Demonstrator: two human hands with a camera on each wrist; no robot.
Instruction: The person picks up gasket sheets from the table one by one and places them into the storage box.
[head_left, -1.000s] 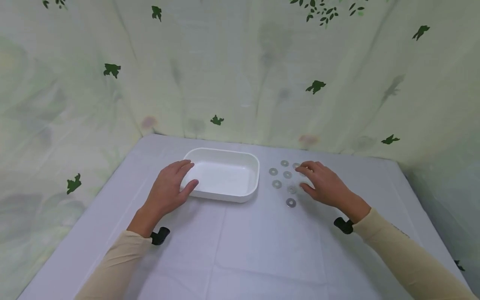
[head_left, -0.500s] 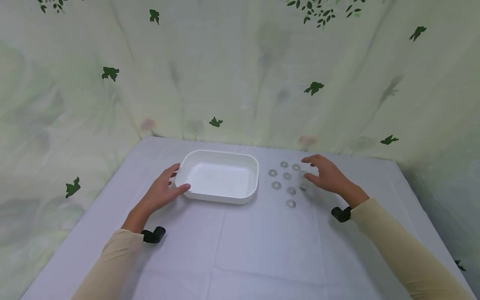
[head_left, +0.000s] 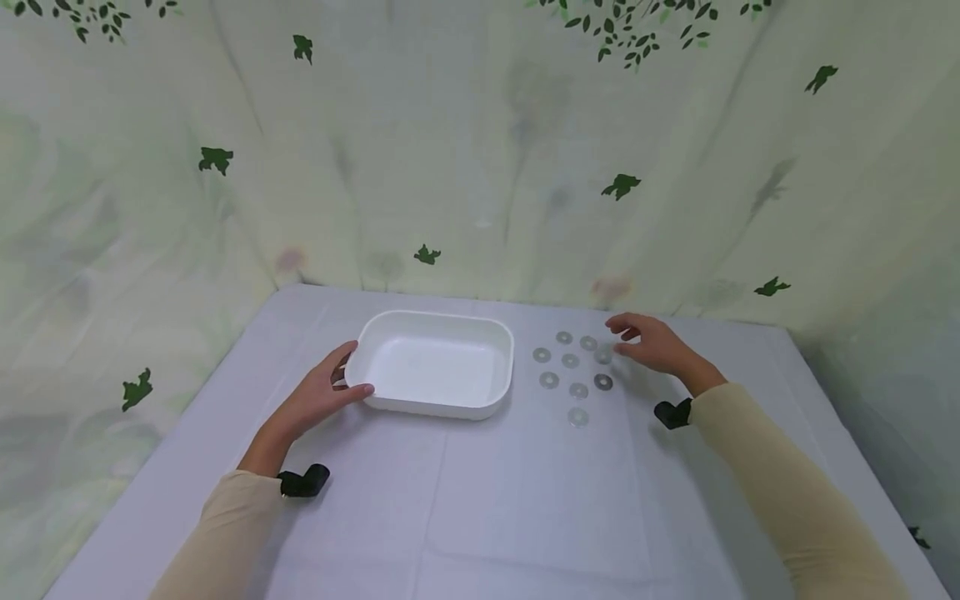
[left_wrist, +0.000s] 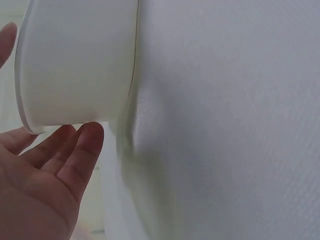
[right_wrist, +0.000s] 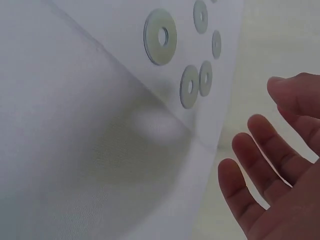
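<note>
A white rectangular tray with rounded corners stands on the table. My left hand is at its left end, fingers loosely extended. In the left wrist view the fingertips touch or nearly touch the tray's end wall, with the thumb apart, beyond the rim. To the tray's right lie several flat metal washers, spread out singly. Just right of them my right hand hovers with relaxed, slightly bent fingers and holds nothing. In the right wrist view its fingers are apart from the washers.
A white cloth with fold creases covers the table. Behind it hangs a pale curtain printed with green leaves, which also runs along the left and right sides. A black wrist mount sits under each forearm.
My left hand has drawn back leftward to the tray's left end. The right hand has shifted right, uncovering washers that it hid before. The head view has tilted up slightly.
</note>
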